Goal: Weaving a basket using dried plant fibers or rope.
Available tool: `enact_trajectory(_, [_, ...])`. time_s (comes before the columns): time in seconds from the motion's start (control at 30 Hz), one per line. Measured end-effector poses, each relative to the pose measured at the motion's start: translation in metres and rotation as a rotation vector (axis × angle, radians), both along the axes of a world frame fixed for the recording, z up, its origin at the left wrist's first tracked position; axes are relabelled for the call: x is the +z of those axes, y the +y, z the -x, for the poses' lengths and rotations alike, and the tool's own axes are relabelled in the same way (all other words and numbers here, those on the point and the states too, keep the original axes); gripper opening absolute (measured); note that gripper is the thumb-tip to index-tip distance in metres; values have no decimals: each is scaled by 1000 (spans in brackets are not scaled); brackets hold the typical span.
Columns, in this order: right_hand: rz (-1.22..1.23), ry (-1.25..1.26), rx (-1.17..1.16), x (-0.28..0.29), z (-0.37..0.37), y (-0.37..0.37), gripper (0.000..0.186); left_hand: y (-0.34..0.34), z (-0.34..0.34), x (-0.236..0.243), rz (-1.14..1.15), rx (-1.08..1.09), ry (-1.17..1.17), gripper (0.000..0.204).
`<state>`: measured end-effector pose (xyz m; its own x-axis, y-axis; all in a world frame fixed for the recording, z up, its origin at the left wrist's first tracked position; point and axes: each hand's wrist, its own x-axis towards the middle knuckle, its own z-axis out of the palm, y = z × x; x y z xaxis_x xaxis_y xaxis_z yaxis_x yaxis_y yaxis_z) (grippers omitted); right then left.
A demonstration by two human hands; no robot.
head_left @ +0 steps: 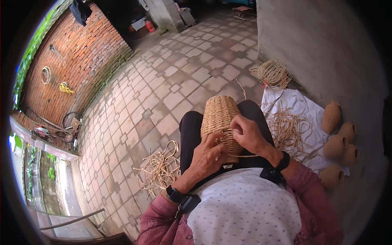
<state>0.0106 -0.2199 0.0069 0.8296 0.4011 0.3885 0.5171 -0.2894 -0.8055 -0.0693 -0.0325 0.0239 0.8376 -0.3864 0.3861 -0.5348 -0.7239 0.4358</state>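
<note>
A woven straw-coloured basket [220, 110] rests on my lap between my thighs, its wider woven end away from me. My left hand [209, 156] lies against its near left side, fingers bent and pressed onto the weave. On the right, my right hand [250, 134] pinches a strand of cord [231, 130] at the basket's side, thumb and forefinger together. Another length of cord [245, 156] runs from the basket's near end under my right wrist. The part of the basket beneath my fingers is hidden.
Loose cord [159, 169] lies tangled on the paving at my left. At my right, more cord [288, 130] covers a white sheet [281, 98], with a coil of rope [274, 73] beyond. Several finished woven vases [331, 117] lie by the grey wall [326, 49].
</note>
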Motion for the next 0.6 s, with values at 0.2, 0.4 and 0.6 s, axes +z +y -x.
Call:
enact_trajectory(0.2, [-48,-12,-146,-10,2,-2,16,13,12,-18,-63,-68,-97,21])
enact_trajectory(0.4, [62,-109,-169,-2,5,2,18,10,12,-33,-45,-112,-120,35])
enact_trajectory(0.6, [78,-117,-202,-9,3,1,16,13,9,-29,-31,-167,-141,29])
